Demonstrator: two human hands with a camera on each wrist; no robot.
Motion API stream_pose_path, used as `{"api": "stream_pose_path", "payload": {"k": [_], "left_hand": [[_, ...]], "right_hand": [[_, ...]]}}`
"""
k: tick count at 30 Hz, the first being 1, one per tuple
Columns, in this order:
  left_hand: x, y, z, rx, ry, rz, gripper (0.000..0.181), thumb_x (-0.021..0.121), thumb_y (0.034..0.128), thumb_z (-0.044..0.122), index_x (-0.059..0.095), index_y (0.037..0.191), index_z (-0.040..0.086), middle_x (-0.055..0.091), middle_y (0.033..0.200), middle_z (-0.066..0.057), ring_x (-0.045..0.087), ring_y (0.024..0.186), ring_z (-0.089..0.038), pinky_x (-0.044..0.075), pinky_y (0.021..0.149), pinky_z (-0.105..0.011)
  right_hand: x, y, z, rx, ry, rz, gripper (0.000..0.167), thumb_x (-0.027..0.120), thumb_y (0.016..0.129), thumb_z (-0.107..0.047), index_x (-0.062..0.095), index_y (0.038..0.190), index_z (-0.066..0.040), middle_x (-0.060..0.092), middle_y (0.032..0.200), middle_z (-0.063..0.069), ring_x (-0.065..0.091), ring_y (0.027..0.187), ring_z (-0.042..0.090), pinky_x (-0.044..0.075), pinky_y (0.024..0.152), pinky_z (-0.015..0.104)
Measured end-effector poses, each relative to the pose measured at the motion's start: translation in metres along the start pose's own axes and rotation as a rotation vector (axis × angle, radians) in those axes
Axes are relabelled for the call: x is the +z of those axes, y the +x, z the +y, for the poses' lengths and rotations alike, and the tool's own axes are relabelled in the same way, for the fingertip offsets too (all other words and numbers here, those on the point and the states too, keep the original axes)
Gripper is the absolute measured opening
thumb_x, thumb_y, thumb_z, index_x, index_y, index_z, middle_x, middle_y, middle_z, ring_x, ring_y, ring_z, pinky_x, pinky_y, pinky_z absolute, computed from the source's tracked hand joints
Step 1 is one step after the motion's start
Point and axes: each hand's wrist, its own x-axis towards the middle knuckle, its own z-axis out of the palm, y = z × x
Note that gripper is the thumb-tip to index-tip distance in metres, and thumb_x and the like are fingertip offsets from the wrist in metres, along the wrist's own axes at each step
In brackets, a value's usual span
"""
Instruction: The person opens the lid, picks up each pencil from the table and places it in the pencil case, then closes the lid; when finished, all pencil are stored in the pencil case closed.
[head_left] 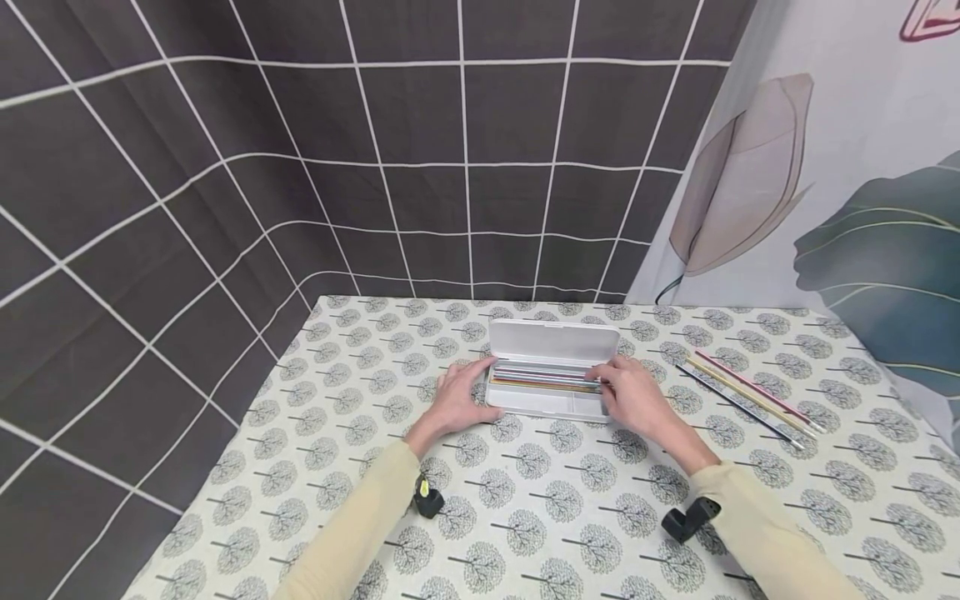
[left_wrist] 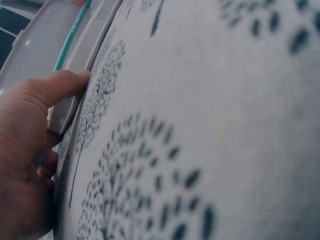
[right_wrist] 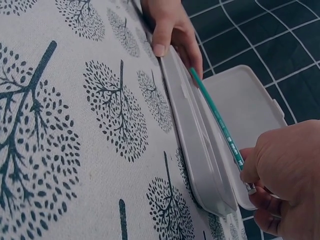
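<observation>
A white pencil case point(head_left: 528, 403) lies on the table with its lid point(head_left: 553, 342) raised at the back. Several pencils point(head_left: 543, 381) lie lengthwise inside it. My left hand point(head_left: 455, 400) holds the case's left end, thumb at the front edge and fingers toward the back; in the left wrist view the thumb point(left_wrist: 67, 85) presses on the rim. Over the case's right end, my right hand point(head_left: 637, 398) pinches a green pencil point(right_wrist: 219, 118) near its metal-tipped end. That pencil slants along the case in the right wrist view, its far end near my left hand.
Right of the case lie a red pencil point(head_left: 750, 383), a yellow pencil point(head_left: 738, 390) and a dark blue pencil point(head_left: 735, 404). A tree-patterned cloth point(head_left: 525, 533) covers the table. Behind it hangs a dark gridded curtain point(head_left: 420, 200).
</observation>
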Motion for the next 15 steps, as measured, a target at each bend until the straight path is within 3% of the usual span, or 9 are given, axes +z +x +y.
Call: {"api": "stream_pose_path", "payload": {"k": [15], "left_hand": [[-0.0006, 0.0, 0.0003, 0.014, -0.005, 0.0, 0.099, 0.09, 0.0699, 0.033, 0.039, 0.154, 0.026, 0.049, 0.148, -0.001, 0.04, 0.122, -0.022, 0.034, 0.098, -0.043]], "right_hand": [[0.004, 0.0042, -0.0026, 0.021, -0.017, -0.024, 0.029, 0.065, 0.081, 0.009, 0.073, 0.106, -0.004, 0.059, 0.087, 0.008, 0.055, 0.082, 0.029, 0.047, 0.075, 0.049]]}}
